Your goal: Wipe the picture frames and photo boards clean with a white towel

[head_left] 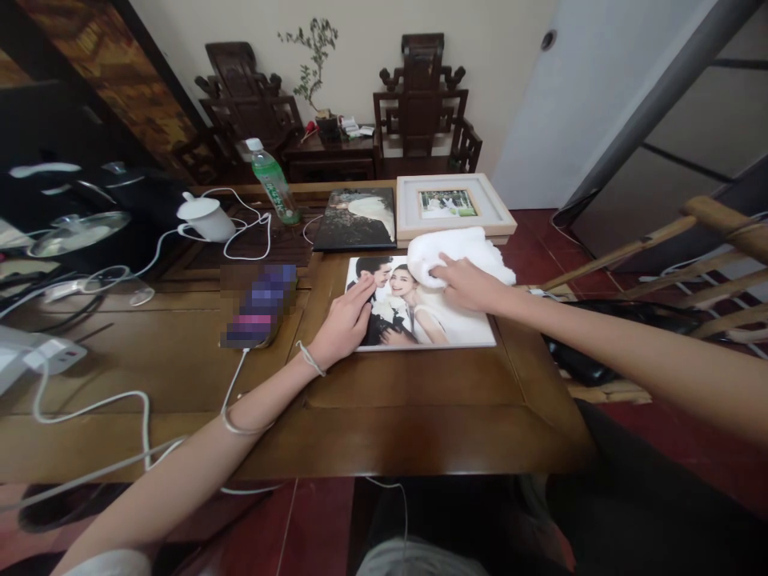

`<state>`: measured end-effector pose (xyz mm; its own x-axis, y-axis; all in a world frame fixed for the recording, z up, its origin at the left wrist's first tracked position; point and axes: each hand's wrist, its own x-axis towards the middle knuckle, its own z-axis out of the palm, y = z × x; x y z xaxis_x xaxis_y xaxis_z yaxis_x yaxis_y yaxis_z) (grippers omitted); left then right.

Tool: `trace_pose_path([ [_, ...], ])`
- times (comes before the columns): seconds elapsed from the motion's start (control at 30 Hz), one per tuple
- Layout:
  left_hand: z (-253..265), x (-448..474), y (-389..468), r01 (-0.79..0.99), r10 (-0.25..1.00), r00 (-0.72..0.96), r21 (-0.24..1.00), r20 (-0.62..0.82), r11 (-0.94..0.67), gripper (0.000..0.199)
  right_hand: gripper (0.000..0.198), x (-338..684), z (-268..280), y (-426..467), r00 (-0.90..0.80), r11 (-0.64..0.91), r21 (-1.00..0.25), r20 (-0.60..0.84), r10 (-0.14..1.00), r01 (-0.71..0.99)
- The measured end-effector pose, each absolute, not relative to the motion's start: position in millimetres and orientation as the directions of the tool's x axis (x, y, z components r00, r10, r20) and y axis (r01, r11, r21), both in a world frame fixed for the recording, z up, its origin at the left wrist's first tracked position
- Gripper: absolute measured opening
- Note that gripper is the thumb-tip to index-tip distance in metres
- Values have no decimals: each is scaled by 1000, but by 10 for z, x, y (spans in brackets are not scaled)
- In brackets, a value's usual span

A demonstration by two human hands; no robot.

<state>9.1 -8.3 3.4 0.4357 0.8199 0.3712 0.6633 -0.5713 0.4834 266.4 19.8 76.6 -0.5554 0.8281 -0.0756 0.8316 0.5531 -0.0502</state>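
A wedding photo panel lies flat on the wooden table before me. My left hand rests on its left side, fingers stretched out and nothing held. On the panel's upper right part, my right hand has hold of a folded white towel, pressing it down with the index finger extended. The towel hides that corner of the print. Just behind the panel are a dark photo panel and a pale wooden picture frame with a small photo inside.
Left of the panel lies a phone on a charging cable. A green-labelled bottle, a lidded white cup and a glass-lidded pot stand farther back. White cables cross the table's left side. A wooden chair stands at right.
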Motion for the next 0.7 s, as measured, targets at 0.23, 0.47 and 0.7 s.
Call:
trace_pose_path([
  [0.23,41,104,-91,677,825,431,474,366,-563,47,46,2424,654,-493,-625,628,7,-84,776,778],
  [0.47,45,120,-91,691,833,426,468,353,-552,48,42,2362,718,-1119,-746,745,-99,-200,635,660],
  [0.7,21,114,-78,670,818,432,473,379,-573,48,49,2616,717,-543,-720,711,-120,-59,691,693],
])
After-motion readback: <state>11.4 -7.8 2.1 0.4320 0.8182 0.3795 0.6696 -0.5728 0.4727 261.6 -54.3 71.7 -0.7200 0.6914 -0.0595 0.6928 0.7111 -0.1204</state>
